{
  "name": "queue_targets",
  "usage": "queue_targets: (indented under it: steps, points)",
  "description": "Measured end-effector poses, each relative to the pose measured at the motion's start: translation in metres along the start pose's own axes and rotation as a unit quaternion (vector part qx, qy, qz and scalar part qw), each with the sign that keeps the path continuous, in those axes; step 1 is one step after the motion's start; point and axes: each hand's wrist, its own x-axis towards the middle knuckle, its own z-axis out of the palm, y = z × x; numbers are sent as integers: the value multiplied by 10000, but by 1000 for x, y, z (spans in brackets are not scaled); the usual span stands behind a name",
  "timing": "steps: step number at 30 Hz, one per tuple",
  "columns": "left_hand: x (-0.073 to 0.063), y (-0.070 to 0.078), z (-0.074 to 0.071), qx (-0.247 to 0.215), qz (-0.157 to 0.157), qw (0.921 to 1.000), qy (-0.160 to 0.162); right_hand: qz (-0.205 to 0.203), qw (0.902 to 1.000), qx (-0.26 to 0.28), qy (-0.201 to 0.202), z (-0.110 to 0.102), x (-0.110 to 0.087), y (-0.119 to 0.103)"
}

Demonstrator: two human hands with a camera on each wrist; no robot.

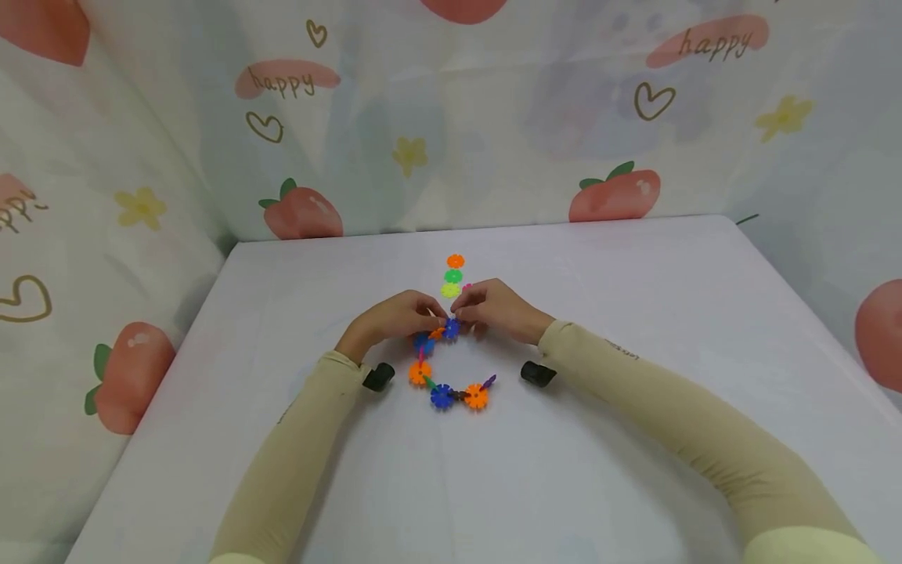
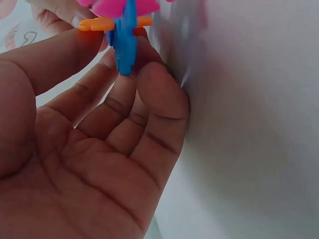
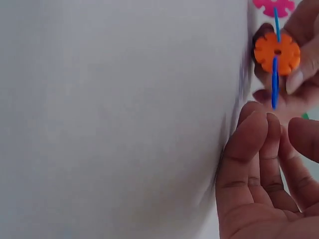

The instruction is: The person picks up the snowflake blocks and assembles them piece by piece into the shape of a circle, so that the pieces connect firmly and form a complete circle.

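A curved chain of slotted plastic interlocking discs, with an orange disc (image 1: 476, 397) and a blue disc (image 1: 441, 396) in its near part, lies before the hands. At its far end my left hand (image 1: 398, 317) pinches another orange disc (image 3: 266, 52) between thumb and fingers. A light blue disc (image 2: 125, 50) and a pink disc (image 2: 127, 7) join onto that one. The dark blue end disc (image 1: 452, 328) sticks out toward my right hand (image 1: 502, 309). In the right wrist view the right fingers are bent, thumb apart from them, nothing between, tips close below this disc.
Beyond the hands, loose orange (image 1: 456, 261), green (image 1: 453, 276) and yellow discs (image 1: 450, 290) lie in a row, with a pink disc (image 1: 467, 287) partly behind the right hand. Black wrist cameras (image 1: 539, 374) sit by both forearms. Patterned cloth (image 1: 451, 117) hangs behind the white table (image 1: 451, 486).
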Motion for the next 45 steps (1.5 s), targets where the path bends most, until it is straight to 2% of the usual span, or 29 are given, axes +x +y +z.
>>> queue_targets:
  steps: [8, 16, 20, 25, 29, 33, 39, 45]
  points:
    - [-6, -5, -2, -4, -193, 9998, -41, 97, 9966, -573, 587, -25, 16, 5]
    - [-19, -14, -2, -153, 51, 9999, -45, 312, 9882, -1054, 1067, -42, 32, 8]
    - [-24, -18, -2, -209, 73, 9998, 14, 385, 9845, -1368, 1031, -45, 38, 4]
    - [-30, -22, -2, -312, 150, 9994, 41, 447, 9783, -1887, 729, -45, 45, 1]
    - [-33, -25, -1, -425, 143, 9989, 108, 268, 9696, -2401, 393, -41, 49, 1]
    - [-36, -28, -1, -504, 147, 9985, 163, 120, 9632, -2664, 336, -38, 50, 1]
    - [-36, -34, -1, -621, 181, 9978, 162, 104, 9708, -2353, 458, -37, 48, 4]
    - [-38, -35, 0, -654, 123, 9975, 215, -220, 9777, -2060, 344, -35, 40, 6]
